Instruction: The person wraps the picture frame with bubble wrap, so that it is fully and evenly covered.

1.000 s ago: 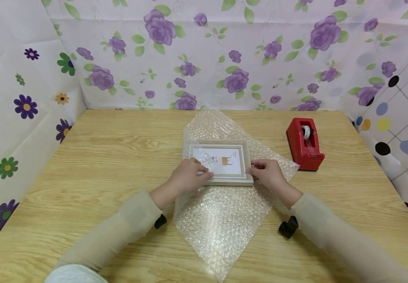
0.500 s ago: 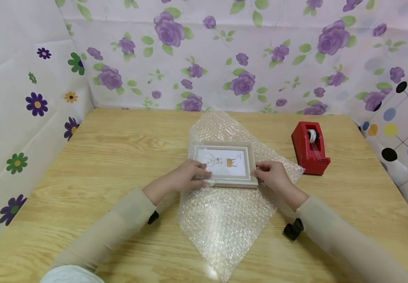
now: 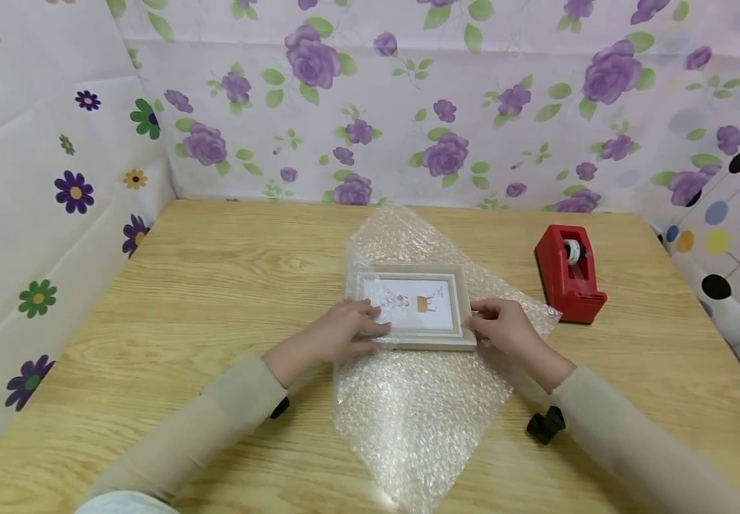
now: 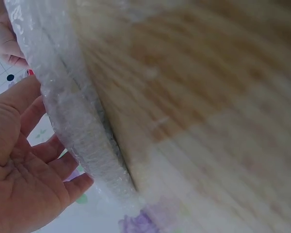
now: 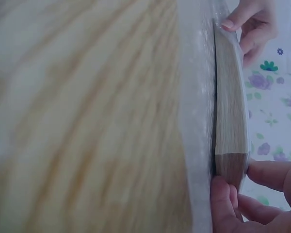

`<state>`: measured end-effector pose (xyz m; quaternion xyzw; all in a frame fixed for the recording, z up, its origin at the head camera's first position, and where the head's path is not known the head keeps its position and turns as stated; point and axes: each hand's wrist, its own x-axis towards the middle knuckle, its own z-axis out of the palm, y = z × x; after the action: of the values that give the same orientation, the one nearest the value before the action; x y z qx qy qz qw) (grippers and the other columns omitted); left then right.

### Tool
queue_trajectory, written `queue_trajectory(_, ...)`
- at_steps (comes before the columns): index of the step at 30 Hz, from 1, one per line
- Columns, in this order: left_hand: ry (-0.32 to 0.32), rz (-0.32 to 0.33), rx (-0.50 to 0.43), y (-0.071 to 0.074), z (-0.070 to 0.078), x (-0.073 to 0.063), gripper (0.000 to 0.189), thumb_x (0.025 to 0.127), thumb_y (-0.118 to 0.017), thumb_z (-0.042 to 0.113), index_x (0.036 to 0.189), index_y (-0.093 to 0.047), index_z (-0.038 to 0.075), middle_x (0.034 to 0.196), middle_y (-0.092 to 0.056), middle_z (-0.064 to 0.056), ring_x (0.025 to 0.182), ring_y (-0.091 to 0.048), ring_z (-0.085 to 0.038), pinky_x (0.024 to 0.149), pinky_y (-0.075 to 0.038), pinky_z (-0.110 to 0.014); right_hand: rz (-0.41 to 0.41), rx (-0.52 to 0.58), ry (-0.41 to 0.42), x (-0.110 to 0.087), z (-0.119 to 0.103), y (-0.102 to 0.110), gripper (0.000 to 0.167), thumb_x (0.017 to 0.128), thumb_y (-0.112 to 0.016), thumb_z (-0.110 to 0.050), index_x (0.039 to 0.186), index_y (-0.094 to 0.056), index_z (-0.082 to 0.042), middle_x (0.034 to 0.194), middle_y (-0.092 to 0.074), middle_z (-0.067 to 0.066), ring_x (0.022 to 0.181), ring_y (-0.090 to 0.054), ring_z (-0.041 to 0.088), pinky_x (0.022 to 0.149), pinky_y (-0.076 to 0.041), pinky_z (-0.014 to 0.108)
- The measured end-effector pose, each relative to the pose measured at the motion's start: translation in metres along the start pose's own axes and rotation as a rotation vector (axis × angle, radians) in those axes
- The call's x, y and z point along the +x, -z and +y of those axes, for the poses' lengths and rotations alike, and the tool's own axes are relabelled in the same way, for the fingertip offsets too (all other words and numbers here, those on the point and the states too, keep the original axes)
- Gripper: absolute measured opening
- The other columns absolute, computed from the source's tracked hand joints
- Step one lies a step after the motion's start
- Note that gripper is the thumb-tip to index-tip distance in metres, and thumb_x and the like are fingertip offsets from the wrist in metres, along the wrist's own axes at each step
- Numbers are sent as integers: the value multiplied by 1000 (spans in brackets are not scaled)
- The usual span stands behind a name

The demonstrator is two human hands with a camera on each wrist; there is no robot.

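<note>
A light wooden picture frame (image 3: 417,303) lies face up on a sheet of bubble wrap (image 3: 408,421) in the head view. The sheet's left part is folded over the frame's left side. There my left hand (image 3: 347,332) rests on the wrap, fingers spread, near the lower left corner. In the left wrist view this hand (image 4: 31,160) lies along the wrapped edge. At the other end my right hand (image 3: 511,335) pinches the bare right edge. The right wrist view has its thumb on the front face and its fingers (image 5: 223,194) behind the frame's edge.
A red tape dispenser (image 3: 571,275) with a roll of tape stands right of the wrap. All of it is on a wood-grain table (image 3: 235,285). Flowered cloth (image 3: 241,128) hangs behind and at the left, dotted cloth (image 3: 738,257) at the right.
The left hand's fingers have spread and flattened on the folded wrap. The right hand keeps its pinch on the picture frame. The head view has shifted slightly.
</note>
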<state>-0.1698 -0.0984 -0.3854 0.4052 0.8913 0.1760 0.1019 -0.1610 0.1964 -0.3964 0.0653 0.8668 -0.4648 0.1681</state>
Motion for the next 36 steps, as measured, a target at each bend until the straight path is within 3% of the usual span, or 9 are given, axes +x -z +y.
queue_trajectory(8, 3, 8, 14, -2, -1, 1, 43, 83, -71, 25, 124, -63, 11, 136, -53, -18, 132, -41, -40, 112, -25, -59, -8, -142, 143, -8, 4, 3, 48, 92, -63, -17, 130, -50, 9, 103, -62, 17, 91, -55, 22, 75, -49, 27)
queue_trajectory(17, 20, 18, 2, 0, 2, 0, 42, 83, -72, 23, 123, -64, 11, 135, -54, -17, 131, -44, -37, 112, -24, -59, 25, -170, 258, -23, 15, 12, 41, 91, -64, -15, 123, -56, 9, 102, -65, 18, 92, -60, 24, 79, -51, 31)
queue_trajectory(28, 37, 25, 2, -1, 2, -1, 42, 82, -73, 24, 122, -65, 12, 135, -55, -16, 131, -44, -35, 112, -26, -59, 102, -204, 255, -43, 26, 26, 43, 93, -62, -19, 125, -55, 9, 107, -64, 22, 99, -60, 31, 81, -52, 35)
queue_trajectory(36, 46, 13, -11, -3, -1, 1, 44, 82, -72, 25, 124, -63, 13, 136, -53, -14, 132, -43, -34, 114, -23, -56, 139, -180, 142, -56, 39, 33, 55, 95, -57, -27, 135, -43, 8, 124, -52, 29, 112, -52, 41, 91, -49, 51)
